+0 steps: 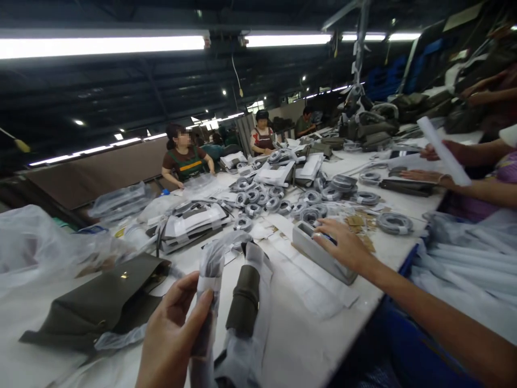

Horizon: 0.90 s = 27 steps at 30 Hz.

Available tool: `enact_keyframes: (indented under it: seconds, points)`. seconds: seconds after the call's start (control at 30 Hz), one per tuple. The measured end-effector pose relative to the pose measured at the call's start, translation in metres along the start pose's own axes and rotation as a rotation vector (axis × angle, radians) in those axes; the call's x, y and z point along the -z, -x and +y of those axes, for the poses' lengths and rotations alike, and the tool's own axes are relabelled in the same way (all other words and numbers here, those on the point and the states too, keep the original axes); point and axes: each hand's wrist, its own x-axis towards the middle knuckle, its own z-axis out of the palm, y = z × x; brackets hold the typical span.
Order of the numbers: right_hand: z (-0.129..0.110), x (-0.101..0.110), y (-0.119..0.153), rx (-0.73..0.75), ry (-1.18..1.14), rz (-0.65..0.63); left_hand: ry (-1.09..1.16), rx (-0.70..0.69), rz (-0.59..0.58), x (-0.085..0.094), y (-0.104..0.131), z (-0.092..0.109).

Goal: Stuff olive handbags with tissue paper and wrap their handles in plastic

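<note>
In the lower middle, my left hand is closed around a bag handle wrapped in clear plastic, with a white band around it just above my thumb. Beside it lies a dark olive padded strap piece, partly covered in clear film. My right hand reaches over a grey tape dispenser, fingers stretched out at its top; whether they touch the tape I cannot tell. An olive leather-like bag with a small gold clasp lies left of my left hand.
Several coiled grey straps and stacked paper-covered bags spread across the white table. Clear plastic bags heap at the left. Co-workers sit across the table; at the right, a person's arm is near a white roll.
</note>
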Motion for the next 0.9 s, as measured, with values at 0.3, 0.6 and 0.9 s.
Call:
enact_keyframes:
  seconds: [0.3, 0.6, 0.9]
  points:
    - [0.08, 0.011, 0.013, -0.345, -0.059, -0.208, 0.046, 0.011, 0.058, -0.012, 0.005, 0.009]
    - [0.05, 0.047, 0.032, -0.48, -0.398, -0.098, 0.055, 0.07, 0.043, -0.01, -0.001, 0.007]
    - [0.068, 0.034, 0.089, -0.777, -0.551, -0.01, 0.038, 0.09, 0.039, -0.008, -0.001, 0.004]
